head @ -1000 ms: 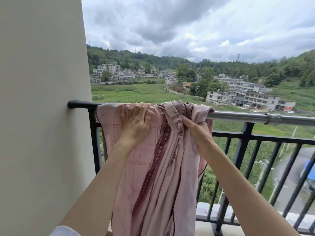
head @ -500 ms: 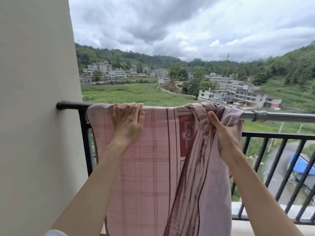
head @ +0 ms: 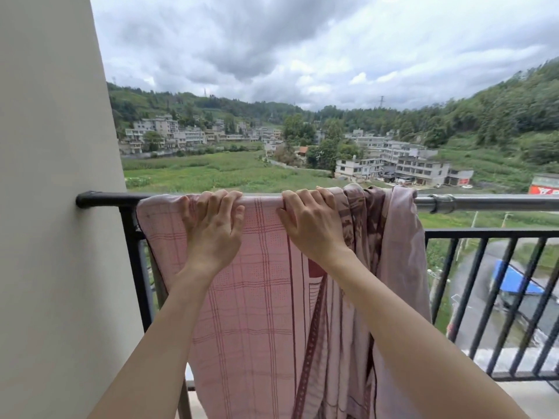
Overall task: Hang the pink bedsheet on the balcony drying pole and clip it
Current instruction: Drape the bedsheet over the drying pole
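The pink bedsheet is hanging over the drying pole at the balcony's edge, draping down in front of the black railing. Its left part is lying flat and spread, showing a checked pattern, while its right part is bunching into thick folds on the pole. Both of the person's hands are sitting side by side on top of the pole, over the cloth. The left hand is curling its fingers over the sheet and the pole, gripping them together. The right hand is doing the same just beside it, next to the bunched folds. The pole's dark left end is meeting the pale wall. No clip is on the sheet.
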`<state>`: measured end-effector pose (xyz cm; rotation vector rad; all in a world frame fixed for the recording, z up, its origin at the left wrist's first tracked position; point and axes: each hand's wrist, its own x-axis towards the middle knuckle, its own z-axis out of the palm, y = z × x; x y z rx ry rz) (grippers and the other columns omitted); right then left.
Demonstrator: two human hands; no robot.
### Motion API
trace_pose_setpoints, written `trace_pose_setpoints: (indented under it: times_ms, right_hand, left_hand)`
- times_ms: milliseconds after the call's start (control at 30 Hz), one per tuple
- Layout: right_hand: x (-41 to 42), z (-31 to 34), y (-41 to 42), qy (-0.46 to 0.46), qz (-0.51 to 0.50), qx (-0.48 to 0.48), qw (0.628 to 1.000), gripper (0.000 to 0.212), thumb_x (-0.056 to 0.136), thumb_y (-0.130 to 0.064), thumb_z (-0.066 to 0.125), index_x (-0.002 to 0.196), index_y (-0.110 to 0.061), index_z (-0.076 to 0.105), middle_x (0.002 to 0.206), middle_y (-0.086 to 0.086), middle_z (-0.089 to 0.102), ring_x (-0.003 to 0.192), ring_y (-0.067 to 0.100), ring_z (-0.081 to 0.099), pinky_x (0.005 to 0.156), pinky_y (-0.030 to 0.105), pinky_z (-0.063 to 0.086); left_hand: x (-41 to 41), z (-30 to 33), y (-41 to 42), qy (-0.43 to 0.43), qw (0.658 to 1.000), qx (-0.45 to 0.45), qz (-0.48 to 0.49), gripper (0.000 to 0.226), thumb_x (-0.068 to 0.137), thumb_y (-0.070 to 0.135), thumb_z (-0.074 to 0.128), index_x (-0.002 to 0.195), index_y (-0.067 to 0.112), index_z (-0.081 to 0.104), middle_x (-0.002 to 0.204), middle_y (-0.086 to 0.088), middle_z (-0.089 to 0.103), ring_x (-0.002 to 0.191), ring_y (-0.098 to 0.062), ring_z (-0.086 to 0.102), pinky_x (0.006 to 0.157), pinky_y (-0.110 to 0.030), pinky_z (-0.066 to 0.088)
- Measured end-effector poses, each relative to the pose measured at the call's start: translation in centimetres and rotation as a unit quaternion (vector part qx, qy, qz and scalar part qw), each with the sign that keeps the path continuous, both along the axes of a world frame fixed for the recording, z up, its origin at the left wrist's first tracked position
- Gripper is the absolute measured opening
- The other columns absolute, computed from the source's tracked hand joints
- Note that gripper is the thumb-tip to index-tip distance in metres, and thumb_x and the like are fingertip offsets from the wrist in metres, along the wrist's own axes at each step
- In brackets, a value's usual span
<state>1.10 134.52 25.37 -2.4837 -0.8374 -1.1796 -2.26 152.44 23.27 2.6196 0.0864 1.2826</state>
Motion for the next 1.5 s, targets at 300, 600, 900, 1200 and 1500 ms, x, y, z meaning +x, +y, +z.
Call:
trace_pose_setpoints:
  times_ms: [300,600,900,1200,1500]
  right_hand:
    - [2.7,0.1,-11.4,-0.020,-0.132,-0.032,0.991,0.051,0.080,-0.052,0.060,0.102,-0.006,0.060,0.092,0.012,0.067,0.091,0.032,0.061,0.096,0.044,0.040]
    - [2.4,0.2,-8.8,0.031,-0.051,-0.012,0.998,0.047,0.081,-0.028,0.064,0.121,-0.005,0.053,0.110,0.011,0.062,0.106,0.028,0.054,0.100,0.034,0.032]
    - [3.9,-0.2,-13.0,-0.052,-0.004,-0.034,0.998,0.043,0.082,-0.027,0.066,0.116,-0.004,0.057,0.102,0.011,0.065,0.098,0.030,0.060,0.091,0.039,0.048]
    - [4.0,-1.0,-16.8,-0.067,-0.101,-0.053,0.991,0.050,0.093,-0.046,0.034,0.129,-0.017,0.053,0.138,0.001,0.052,0.134,0.022,0.040,0.115,0.045,0.007]
    - [1.1,-3.6,-18.5,0.095,-0.077,0.336,0.934,0.109,0.068,-0.063,0.063,0.149,-0.018,0.006,0.158,0.007,0.007,0.145,0.021,0.002,0.115,0.041,0.005]
  left_hand:
    - [0.2,0.2,-0.8,-0.028,0.999,0.009,0.039,0.040,0.092,0.034,0.023,0.116,0.018,0.050,0.115,-0.001,0.052,0.114,-0.023,0.038,0.109,-0.049,0.013]
    - [0.8,1.7,-7.8,-0.043,0.998,-0.019,0.039,0.034,0.094,0.024,0.036,0.122,0.014,0.053,0.132,-0.004,0.049,0.138,-0.026,0.025,0.110,-0.050,-0.016]
    - [4.0,1.5,-14.3,-0.026,0.995,0.100,-0.002,0.052,0.095,0.046,0.017,0.107,0.020,0.060,0.099,0.002,0.065,0.094,-0.023,0.056,0.084,-0.037,0.023]
    - [4.2,1.4,-14.3,-0.037,0.996,0.083,-0.012,0.049,0.094,0.046,0.021,0.102,0.019,0.061,0.096,0.001,0.064,0.093,-0.025,0.056,0.087,-0.037,0.023]
    - [4.1,1.1,-14.8,-0.025,0.998,0.059,0.001,0.053,0.092,0.045,0.018,0.098,0.013,0.060,0.096,-0.006,0.063,0.094,-0.028,0.053,0.090,-0.039,0.020]
